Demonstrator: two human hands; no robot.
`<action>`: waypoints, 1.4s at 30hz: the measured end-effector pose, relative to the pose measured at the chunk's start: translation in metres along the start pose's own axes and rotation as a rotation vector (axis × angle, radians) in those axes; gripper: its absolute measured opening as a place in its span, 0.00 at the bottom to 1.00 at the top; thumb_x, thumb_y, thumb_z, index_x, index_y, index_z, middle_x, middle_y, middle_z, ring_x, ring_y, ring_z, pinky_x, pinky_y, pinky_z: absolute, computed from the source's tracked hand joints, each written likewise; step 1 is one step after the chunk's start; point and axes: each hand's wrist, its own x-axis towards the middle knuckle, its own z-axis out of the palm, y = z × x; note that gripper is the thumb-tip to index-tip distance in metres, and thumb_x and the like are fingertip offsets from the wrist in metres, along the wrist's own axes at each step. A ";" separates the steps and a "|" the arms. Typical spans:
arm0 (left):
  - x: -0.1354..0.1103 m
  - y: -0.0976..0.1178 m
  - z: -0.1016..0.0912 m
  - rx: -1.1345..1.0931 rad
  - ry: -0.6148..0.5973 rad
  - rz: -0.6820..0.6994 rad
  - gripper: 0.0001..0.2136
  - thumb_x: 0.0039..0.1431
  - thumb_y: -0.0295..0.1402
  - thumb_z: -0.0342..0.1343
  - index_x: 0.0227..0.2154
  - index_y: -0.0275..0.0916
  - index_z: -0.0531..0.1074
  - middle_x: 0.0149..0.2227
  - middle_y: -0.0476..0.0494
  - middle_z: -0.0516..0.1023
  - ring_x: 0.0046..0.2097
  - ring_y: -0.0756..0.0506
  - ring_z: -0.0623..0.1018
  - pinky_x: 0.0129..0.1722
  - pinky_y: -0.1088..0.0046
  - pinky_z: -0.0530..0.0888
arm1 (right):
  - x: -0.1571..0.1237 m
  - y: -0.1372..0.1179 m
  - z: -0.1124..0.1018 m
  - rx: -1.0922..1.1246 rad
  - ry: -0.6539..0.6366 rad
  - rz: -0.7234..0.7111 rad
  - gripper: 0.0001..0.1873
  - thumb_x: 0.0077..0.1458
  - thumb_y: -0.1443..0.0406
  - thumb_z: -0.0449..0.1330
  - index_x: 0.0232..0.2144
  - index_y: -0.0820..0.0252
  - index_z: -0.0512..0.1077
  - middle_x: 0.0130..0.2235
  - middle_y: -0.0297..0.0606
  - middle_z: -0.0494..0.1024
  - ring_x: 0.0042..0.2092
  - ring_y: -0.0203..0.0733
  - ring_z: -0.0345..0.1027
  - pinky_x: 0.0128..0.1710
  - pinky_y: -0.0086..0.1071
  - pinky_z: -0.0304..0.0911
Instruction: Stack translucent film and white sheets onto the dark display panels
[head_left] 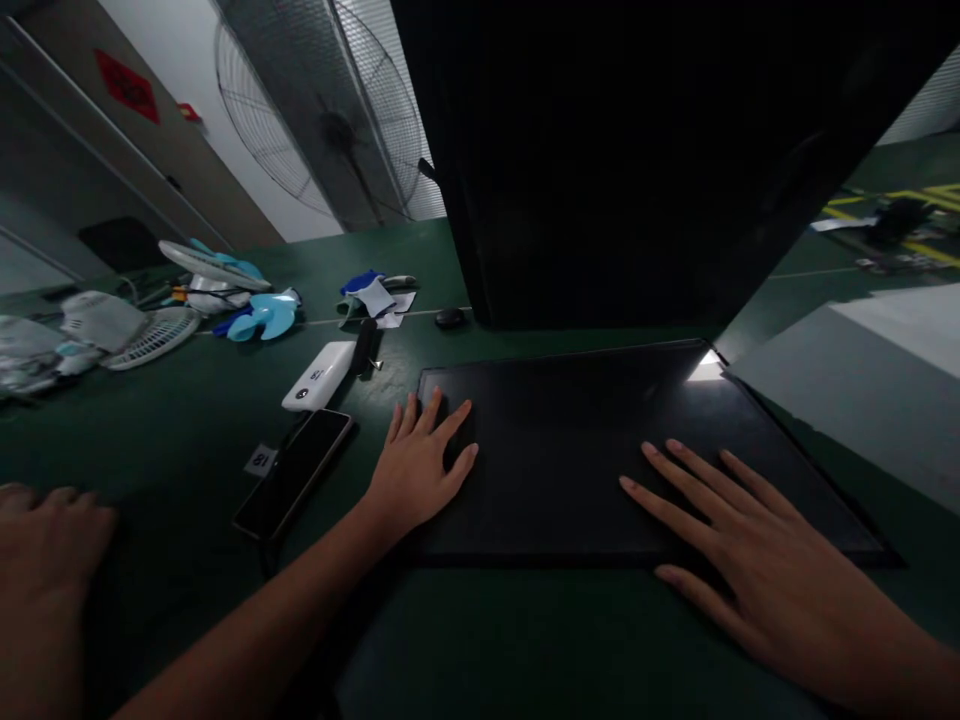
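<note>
A flat dark panel with a glossy surface and thin black edge (555, 460) lies on the green table. My left hand (424, 465) rests on its left edge, fingers spread and holding nothing. On the panel's right part my right hand (739, 550) lies with its fingers apart, also holding nothing. Left of my left hand are a phone (296, 475) with a dark screen and a white power bank (320, 375) marked with a number. Behind the panel stands a large black upright board or box (600, 170); its kind is unclear.
Another person's hand (52, 540) rests at the far left. Fan parts, including a light-blue fan blade (264, 315), lie at the back left. A small black object (450, 318) sits near the upright board. A pale grey box-like piece (862, 380) stands right. A large fan (337, 130) is behind.
</note>
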 end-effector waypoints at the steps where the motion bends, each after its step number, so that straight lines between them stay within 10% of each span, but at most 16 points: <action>1: 0.000 0.002 0.001 -0.005 -0.006 -0.006 0.30 0.71 0.51 0.49 0.72 0.50 0.61 0.76 0.41 0.55 0.76 0.21 0.49 0.70 0.32 0.55 | -0.001 0.001 -0.001 -0.001 -0.002 0.001 0.42 0.64 0.44 0.59 0.75 0.34 0.50 0.76 0.35 0.50 0.71 0.71 0.54 0.67 0.75 0.52; 11: 0.000 0.010 0.005 -0.024 -0.038 0.011 0.36 0.70 0.55 0.51 0.74 0.44 0.56 0.78 0.33 0.48 0.76 0.18 0.44 0.67 0.29 0.57 | -0.012 0.040 -0.015 0.100 0.014 0.106 0.27 0.71 0.51 0.50 0.69 0.36 0.64 0.71 0.31 0.64 0.69 0.61 0.60 0.66 0.66 0.60; 18: 0.000 0.006 0.005 -0.013 -0.063 0.028 0.36 0.70 0.55 0.50 0.74 0.45 0.55 0.78 0.32 0.46 0.76 0.18 0.43 0.67 0.29 0.57 | -0.021 0.104 -0.006 -0.086 0.096 0.483 0.43 0.69 0.42 0.47 0.67 0.72 0.67 0.68 0.64 0.64 0.68 0.72 0.61 0.68 0.63 0.58; 27: 0.016 -0.017 -0.002 0.011 -0.100 0.049 0.34 0.71 0.54 0.49 0.74 0.43 0.57 0.78 0.32 0.48 0.76 0.23 0.44 0.70 0.36 0.57 | -0.020 0.079 0.002 -0.029 0.089 0.411 0.39 0.71 0.45 0.46 0.72 0.65 0.61 0.76 0.50 0.51 0.76 0.61 0.41 0.74 0.61 0.44; 42: 0.014 -0.016 0.004 -0.020 -0.046 0.037 0.32 0.72 0.52 0.50 0.73 0.46 0.59 0.78 0.36 0.49 0.76 0.23 0.45 0.70 0.35 0.57 | -0.026 0.077 0.010 -0.077 0.109 0.438 0.42 0.69 0.41 0.45 0.74 0.59 0.58 0.75 0.48 0.52 0.73 0.70 0.48 0.71 0.73 0.40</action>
